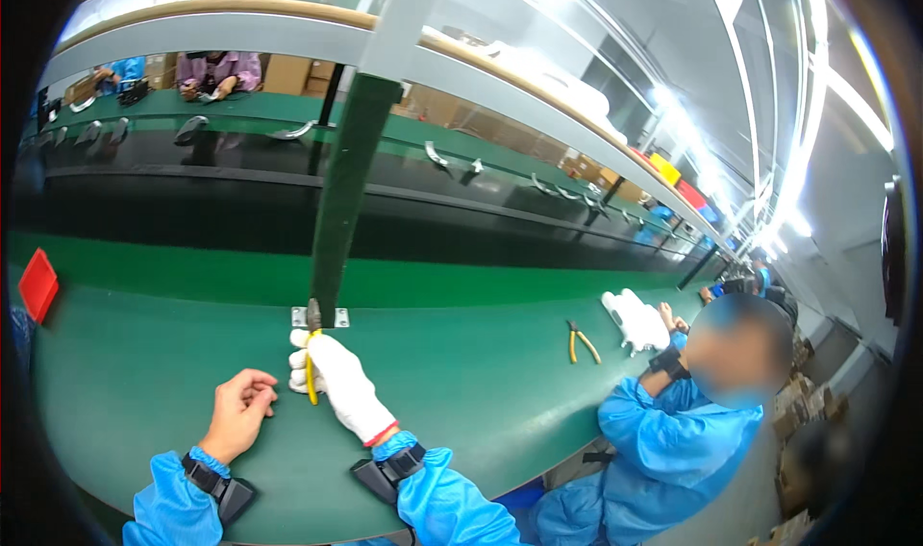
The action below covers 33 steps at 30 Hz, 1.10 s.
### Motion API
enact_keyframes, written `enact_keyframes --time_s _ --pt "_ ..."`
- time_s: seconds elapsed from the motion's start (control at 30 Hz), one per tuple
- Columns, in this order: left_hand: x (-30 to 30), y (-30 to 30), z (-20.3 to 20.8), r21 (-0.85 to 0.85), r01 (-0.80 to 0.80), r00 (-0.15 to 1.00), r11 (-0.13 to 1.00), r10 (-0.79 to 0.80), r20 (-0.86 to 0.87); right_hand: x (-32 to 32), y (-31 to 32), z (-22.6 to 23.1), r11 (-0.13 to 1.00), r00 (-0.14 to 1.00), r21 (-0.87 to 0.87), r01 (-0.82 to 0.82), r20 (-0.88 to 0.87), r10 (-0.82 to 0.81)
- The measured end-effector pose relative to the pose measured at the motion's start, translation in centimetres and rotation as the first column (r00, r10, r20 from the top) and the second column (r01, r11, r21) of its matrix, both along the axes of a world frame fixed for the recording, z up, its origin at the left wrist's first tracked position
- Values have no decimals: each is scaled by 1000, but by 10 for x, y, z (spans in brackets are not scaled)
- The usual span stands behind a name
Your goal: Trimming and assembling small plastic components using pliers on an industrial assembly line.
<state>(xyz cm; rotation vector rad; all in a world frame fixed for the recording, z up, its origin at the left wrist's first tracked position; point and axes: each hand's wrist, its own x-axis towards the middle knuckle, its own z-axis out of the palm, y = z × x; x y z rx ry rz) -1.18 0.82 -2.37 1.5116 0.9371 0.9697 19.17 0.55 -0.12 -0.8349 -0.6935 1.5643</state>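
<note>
My right hand [347, 392], in a white knit glove with a red cuff edge, is closed around a pair of pliers [312, 365]. Their yellow handles run along the gloved fingers. The dark metal jaws point away from me, at the foot of a green post [336, 210]. To the left, my bare left hand [237, 417] is just above the green tabletop [154, 354]. Its fingers are loosely curled in toward the thumb, and nothing shows in them. The two hands are a short gap apart.
Another pair of yellow-handled pliers [583, 342] lies to the right, near white gloves [635, 321]. A co-worker in a blue smock [673, 440] sits at the right. A red tray [38, 285] stands at the far left. Beyond the table, a dark conveyor [240, 205] carries curved metal parts.
</note>
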Motion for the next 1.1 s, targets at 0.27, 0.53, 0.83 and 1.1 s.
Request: enact_keyframes --time_s 0.27,0.53,0.83,1.1 --pt "1 0 -1 9 -32 999 999 32 -44 -1 -1 0 1000 996 0 5 95 -5" --pt "4 0 -5 -3 -46 999 999 46 22 -5 -7 2 984 920 176 -36 391 -37" --pt "8 -8 14 274 -19 999 962 6 47 -14 -29 16 916 359 349 -197 895 -264" --pt "5 -13 9 519 -130 980 845 188 -60 -9 -27 6 809 326 512 -288 847 -420"
